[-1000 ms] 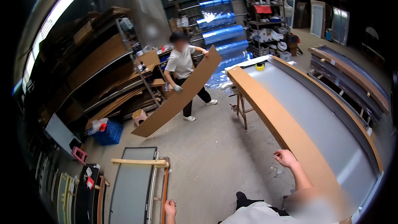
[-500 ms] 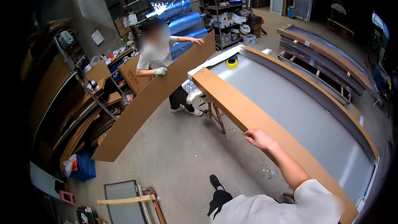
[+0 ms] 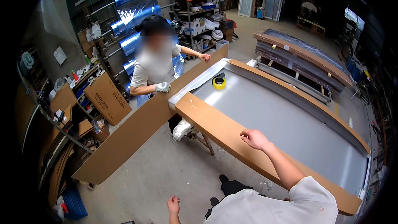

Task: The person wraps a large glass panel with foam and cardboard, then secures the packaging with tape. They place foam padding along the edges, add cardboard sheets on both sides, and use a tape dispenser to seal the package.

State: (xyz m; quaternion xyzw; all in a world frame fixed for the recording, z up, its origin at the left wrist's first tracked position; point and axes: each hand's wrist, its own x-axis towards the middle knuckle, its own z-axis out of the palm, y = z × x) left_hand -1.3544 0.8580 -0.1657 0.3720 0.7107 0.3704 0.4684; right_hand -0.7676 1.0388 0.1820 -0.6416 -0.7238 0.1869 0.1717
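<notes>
1. Cardboard strip (image 3: 248,145) lies along the near edge of the grey panel (image 3: 282,120) on the desk.
2. Left hand (image 3: 174,204) hangs empty, fingers loosely curled.
3. Right hand (image 3: 255,139) rests flat on it, fingers spread, gripping nothing.
4. Looks light but floppy, so I'd grab the long edges.

One roll of yellow tape (image 3: 219,82), upper middle. Two long cardboard strips: one on the table edge (image 3: 232,135), one carried at left (image 3: 137,130). One co-worker (image 3: 155,64). One grey sheet (image 3: 282,120).

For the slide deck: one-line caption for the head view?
Right hand rests on a brown board strip edging a grey panel; a co-worker carries a long board.
</notes>
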